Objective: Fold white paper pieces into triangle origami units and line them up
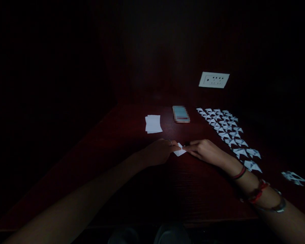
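Note:
A small piece of folded white paper lies on the dark red table, between my two hands. From its left side, my left hand grips it, the thumb on its upper face and a ring on one finger. My right hand holds the right corner with its fingers closed together. The fingertips of both hands nearly meet over the paper and cover part of it. A short stack of flat white paper sheets lies beyond my left hand.
Rows of several folded paper pieces run along the table's right side. Another small group of folded paper lies farther right. A blurred, light blue rectangular object lies at the back, below a wall socket. The surroundings are very dark.

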Demonstrator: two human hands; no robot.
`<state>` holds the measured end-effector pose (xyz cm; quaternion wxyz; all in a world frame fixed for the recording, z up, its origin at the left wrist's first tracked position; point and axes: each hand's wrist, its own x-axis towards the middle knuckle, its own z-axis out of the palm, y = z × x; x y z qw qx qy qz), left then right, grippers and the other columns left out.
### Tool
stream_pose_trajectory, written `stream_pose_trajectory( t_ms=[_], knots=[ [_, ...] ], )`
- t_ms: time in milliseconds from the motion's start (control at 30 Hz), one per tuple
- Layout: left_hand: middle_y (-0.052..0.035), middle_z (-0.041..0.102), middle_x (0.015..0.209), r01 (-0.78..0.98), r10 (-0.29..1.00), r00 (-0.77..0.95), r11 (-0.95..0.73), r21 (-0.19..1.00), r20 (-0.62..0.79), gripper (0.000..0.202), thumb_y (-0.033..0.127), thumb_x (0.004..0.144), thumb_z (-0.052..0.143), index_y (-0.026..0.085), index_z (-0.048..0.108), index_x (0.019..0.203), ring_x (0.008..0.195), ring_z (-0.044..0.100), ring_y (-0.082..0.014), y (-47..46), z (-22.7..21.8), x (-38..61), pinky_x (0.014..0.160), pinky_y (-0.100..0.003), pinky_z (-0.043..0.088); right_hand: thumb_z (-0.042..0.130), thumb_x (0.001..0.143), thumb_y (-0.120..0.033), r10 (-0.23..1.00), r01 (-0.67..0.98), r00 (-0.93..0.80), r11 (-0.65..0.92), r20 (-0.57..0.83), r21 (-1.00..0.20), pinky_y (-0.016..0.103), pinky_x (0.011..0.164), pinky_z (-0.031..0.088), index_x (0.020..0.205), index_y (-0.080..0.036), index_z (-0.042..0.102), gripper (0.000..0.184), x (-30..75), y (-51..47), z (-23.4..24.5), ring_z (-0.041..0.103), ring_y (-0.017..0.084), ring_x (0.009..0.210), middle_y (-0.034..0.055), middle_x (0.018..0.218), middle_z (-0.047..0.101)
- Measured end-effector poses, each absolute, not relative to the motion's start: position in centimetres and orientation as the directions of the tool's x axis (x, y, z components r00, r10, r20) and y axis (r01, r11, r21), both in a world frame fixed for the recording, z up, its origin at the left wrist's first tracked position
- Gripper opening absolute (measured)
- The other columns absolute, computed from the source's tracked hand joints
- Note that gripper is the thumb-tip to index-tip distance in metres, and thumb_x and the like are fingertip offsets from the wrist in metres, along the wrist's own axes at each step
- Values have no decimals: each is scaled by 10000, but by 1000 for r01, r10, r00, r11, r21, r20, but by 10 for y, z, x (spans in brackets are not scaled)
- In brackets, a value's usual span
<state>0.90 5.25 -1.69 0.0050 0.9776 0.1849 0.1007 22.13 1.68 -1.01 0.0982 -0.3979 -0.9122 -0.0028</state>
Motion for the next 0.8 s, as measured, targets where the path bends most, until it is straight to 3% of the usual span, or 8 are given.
stream_pose_trajectory(
  t_ms=[167,500,667,800],
  knots=[
    [-20,486,1112,377,379,903,-925,48,201,390,40,777,327,200,432,1116,969,457,-126,52,-18,9,791,-276,324,380,814,-179,708,710,-693,703,135,-38,215,612,371,1036,-237,544,282,222,17,-7,541,107,681,26,791,585],
    [-15,450,1153,376,363,902,-927,-12,233,411,18,768,336,211,422,1120,1002,430,-132,53,-23,8,777,-287,315,421,762,-181,741,751,-645,660,186,-21,247,623,387,922,-211,609,249,228,15,-1,554,133,684,33,834,609],
    [-40,452,1126,418,389,891,-904,-90,233,350,93,806,363,191,408,1139,967,443,-164,45,-21,10,726,-293,340,396,788,-204,766,746,-593,639,248,-188,243,683,397,963,-201,591,262,222,15,2,549,127,744,32,862,602],
    [-61,458,1112,415,386,891,-906,-85,241,349,94,808,353,156,393,1149,963,445,-167,41,-20,8,754,-292,343,460,770,-255,799,741,-559,601,220,-298,237,642,397,910,-190,597,206,217,19,-5,532,119,689,33,799,585]
  ],
)
